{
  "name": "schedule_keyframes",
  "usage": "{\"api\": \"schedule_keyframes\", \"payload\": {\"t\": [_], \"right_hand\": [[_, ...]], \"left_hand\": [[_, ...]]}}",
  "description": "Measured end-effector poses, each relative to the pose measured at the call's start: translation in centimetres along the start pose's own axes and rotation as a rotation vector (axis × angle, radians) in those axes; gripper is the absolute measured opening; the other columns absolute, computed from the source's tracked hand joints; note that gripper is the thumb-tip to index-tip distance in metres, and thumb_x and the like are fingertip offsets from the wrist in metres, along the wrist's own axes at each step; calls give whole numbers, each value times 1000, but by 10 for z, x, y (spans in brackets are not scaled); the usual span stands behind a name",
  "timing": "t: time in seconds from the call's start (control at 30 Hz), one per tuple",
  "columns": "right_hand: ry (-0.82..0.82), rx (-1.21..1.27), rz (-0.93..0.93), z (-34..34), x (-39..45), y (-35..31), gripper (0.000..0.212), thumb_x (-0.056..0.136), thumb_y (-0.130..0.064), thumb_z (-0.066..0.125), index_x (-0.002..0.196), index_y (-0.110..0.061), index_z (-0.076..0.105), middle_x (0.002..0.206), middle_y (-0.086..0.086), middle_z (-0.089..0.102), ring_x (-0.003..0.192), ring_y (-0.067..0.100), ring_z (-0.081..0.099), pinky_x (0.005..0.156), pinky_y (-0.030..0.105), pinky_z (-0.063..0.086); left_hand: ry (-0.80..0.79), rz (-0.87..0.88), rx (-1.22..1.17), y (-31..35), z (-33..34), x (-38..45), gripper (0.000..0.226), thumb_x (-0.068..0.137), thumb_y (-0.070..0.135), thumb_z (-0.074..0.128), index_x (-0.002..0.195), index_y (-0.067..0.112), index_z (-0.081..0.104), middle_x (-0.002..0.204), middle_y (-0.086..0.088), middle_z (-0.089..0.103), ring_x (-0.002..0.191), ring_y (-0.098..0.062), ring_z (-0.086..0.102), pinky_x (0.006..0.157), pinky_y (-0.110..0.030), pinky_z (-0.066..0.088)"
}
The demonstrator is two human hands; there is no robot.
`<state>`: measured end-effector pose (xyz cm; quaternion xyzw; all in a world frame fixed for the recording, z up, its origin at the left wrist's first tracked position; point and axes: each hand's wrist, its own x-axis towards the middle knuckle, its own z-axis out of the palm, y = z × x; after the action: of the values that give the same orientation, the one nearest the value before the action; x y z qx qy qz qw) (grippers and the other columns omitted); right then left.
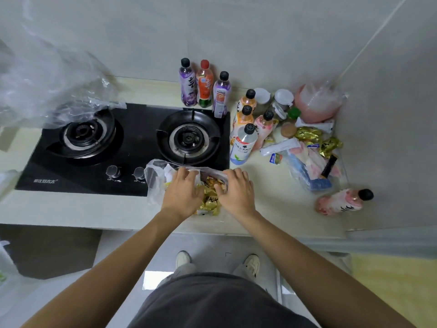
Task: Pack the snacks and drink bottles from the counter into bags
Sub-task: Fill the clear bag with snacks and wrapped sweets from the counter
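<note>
The step in hand appears to be seating gold-wrapped snacks (209,201) inside a thin clear plastic bag (153,183) that lies on the counter (71,209) at its front edge, just in front of the gas hob (132,147). To do it well, hold the bag mouth wide with one hand while the other pushes the packets toward the closed end; the film is flimsy and will likely fold over itself if released. The left hand (183,192) rests on the bag and packets with its fingers spread and bent, pressing down; the right hand (236,191) is curled at the bag's right edge, and its fingers seem to pinch the film or a packet (which of the two cannot be told). The packets are crinkled gold foil with dark print, bunched between the two hands. Work remains: three bottles (204,86) stand at the back wall, a cluster of bottles (246,131) stands right of the hob, loose gold snacks (316,138) lie near the corner, and one pink bottle (343,202) lies on its side, well apart to the right.
</note>
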<state>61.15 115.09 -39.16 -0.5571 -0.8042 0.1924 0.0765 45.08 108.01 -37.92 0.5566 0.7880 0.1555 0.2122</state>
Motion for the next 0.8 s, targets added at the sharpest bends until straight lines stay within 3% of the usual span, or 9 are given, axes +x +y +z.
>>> {"api": "schedule_keyframes", "payload": {"t": [0.3,0.47,0.63,0.73,0.8], "right_hand": [[70,12,230,-43,14,71,49,92,-37,65,135,-16,57,131,7,56,126,31,48,100,46,44],[118,-68,280,-67,35,122,51,89,-32,68,133,-8,58,133,15,57,127,39,50,102,49,43],[128,-37,413,-92,70,193,60,89,-29,69,141,-7,49,157,19,38,145,42,33,118,52,31],[145,17,518,-101,90,221,65,90,-42,69,141,-9,47,156,22,34,142,45,34,114,51,33],[126,46,600,-101,100,235,77,85,-55,73,143,-13,45,162,25,24,148,48,25,118,56,30]], "left_hand": [[-114,275,-6,73,21,47,51,94,31,63,140,12,53,125,-9,48,122,-30,45,101,-46,47],[-176,313,1,123,47,81,53,96,34,60,144,15,47,133,-8,49,130,-29,44,98,-45,49],[-241,277,30,185,84,127,58,98,31,59,151,16,42,150,-12,42,137,-35,42,101,-46,45],[-260,256,61,212,106,154,58,97,32,59,150,16,43,146,-12,48,132,-37,48,100,-47,46],[-273,249,79,224,121,172,58,96,31,59,150,16,43,146,-13,48,132,-38,49,104,-49,46]]}}
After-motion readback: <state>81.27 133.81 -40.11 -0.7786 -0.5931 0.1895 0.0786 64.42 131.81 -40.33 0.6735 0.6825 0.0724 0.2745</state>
